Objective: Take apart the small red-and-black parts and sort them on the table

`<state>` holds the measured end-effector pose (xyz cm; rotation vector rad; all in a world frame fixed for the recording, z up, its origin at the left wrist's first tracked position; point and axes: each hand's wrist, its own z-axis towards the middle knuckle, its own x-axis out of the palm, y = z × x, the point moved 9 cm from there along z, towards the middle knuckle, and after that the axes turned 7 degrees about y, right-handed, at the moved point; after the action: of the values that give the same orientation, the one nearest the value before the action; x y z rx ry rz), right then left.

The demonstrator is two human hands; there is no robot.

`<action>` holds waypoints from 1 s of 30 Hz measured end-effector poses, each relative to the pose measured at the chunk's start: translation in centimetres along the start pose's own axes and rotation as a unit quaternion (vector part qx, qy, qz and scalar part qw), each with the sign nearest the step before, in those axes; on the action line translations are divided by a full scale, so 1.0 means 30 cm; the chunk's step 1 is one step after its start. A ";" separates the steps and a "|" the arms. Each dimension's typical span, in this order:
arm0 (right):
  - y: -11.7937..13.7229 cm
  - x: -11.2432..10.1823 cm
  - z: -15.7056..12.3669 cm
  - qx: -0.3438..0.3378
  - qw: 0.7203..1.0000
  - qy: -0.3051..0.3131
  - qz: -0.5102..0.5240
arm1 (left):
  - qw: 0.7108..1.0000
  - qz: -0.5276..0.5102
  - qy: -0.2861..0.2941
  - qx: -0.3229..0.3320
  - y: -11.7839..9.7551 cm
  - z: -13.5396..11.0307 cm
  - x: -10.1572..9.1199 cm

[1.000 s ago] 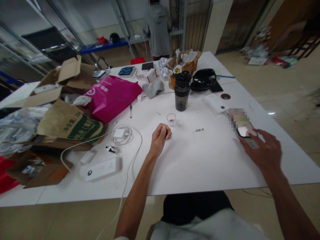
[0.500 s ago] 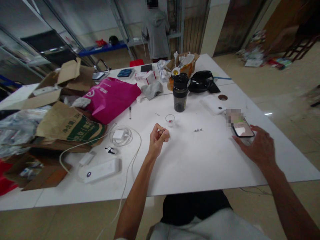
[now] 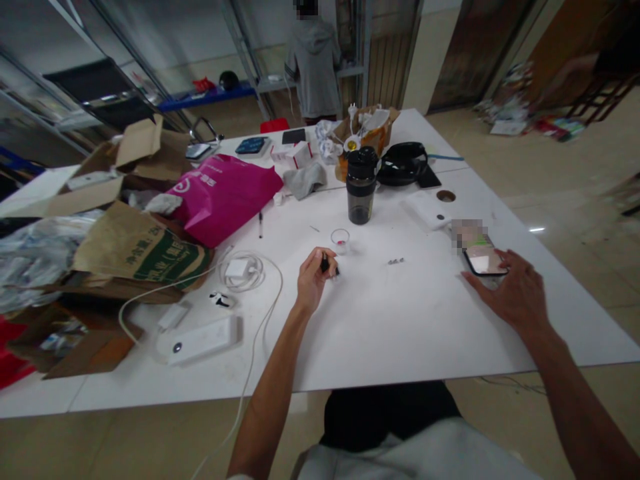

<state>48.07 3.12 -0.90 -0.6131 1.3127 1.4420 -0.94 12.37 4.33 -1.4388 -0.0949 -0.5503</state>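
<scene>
My left hand (image 3: 313, 277) is closed, holding a small black object (image 3: 327, 265) between thumb and fingers just above the table; its exact kind cannot be made out. Right beyond it stands a small clear cup (image 3: 341, 239) with something red in it. Several tiny metal pieces (image 3: 396, 261) lie in a row to the right of the cup. On the right, my right hand (image 3: 520, 293) has its fingers and thumb around the near corner of a smartphone (image 3: 485, 263), whose screen is lit. Part of the phone is blurred out.
A dark shaker bottle (image 3: 361, 190) stands behind the cup. Leftward lie a white cable (image 3: 250, 273), a white power bank (image 3: 205, 341), an earphone case (image 3: 221, 300), a pink bag (image 3: 225, 193) and cardboard boxes (image 3: 90, 333). Another person (image 3: 316, 67) stands behind the table.
My left hand has turned and its fingers have shifted, so the black object shows more. My right hand has moved slightly left on the phone.
</scene>
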 end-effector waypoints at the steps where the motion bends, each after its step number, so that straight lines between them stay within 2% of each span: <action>1: -0.003 0.001 0.002 0.001 1.000 0.000 -0.001 | 1.000 -0.002 -0.001 -0.002 0.001 -0.001 -0.001; 12: 0.014 -0.013 -0.006 -0.025 0.999 -0.029 -0.010 | 0.999 0.015 -0.014 0.025 -0.010 -0.005 -0.013; 22: 0.041 -0.001 0.038 -0.043 0.997 0.002 -0.060 | 0.998 0.033 0.001 0.058 -0.021 -0.009 -0.004; 30: 0.017 0.022 0.041 -0.030 0.995 0.014 -0.092 | 0.997 0.032 -0.002 0.064 -0.031 -0.009 -0.010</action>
<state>47.70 4.57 -0.93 -0.7754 1.2044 1.3298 -1.65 12.17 5.01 -1.3142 -0.0859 -0.4814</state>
